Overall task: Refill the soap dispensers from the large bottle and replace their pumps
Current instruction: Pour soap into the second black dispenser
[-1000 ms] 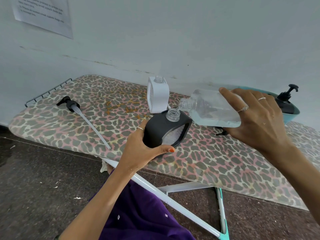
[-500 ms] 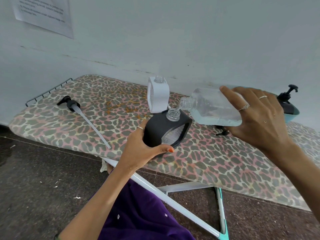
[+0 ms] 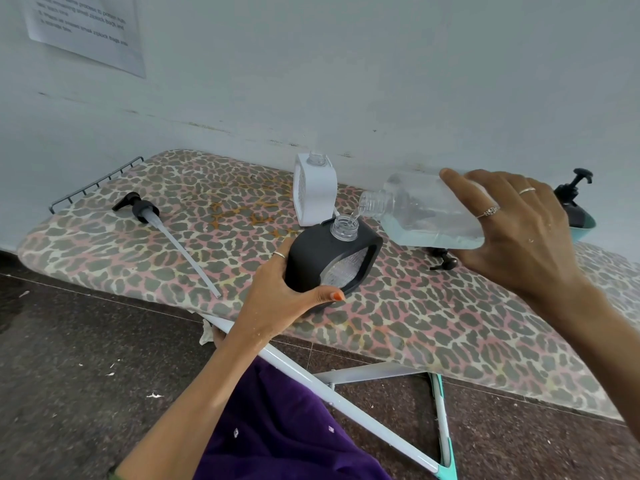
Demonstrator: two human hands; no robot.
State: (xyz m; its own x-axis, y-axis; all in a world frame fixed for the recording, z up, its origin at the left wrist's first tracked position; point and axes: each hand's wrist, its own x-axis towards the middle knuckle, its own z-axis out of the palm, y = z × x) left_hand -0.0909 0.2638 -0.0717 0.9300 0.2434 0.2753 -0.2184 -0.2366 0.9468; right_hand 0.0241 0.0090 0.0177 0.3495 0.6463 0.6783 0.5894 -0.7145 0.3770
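A pale, scuffed wall (image 3: 346, 81) with a taped printed sheet (image 3: 86, 31) is seen behind an ironing board (image 3: 433, 327) covered in leopard-print fabric, set over a dark speckled floor (image 3: 69, 358). The board's white legs (image 3: 346, 403) with teal feet are visible below its near edge.

A black soap dispenser (image 3: 332, 258) with a clear ribbed window and an uncapped clear neck is held tilted above the board's near middle, gripped around its lower side by the left hand (image 3: 277, 299), thumb underneath. The large clear bottle (image 3: 429, 216), partly filled with pale blue liquid, is held almost horizontal by the right hand (image 3: 519, 233), whose fingers are wrapped over its body. Its threaded mouth is placed just above the dispenser's neck, and a thin stream is seen passing between them.

A white dispenser (image 3: 315, 192), also without a pump, is stood upright near the wall, just behind the black one. A black pump with a long tube (image 3: 166, 233) is laid well to the left, with bare fabric around it. A smaller black pump (image 3: 445, 261) is partly hidden under the bottle. At the far right, a pumped dispenser (image 3: 571, 195) in a teal bowl (image 3: 585, 228) is partly hidden.
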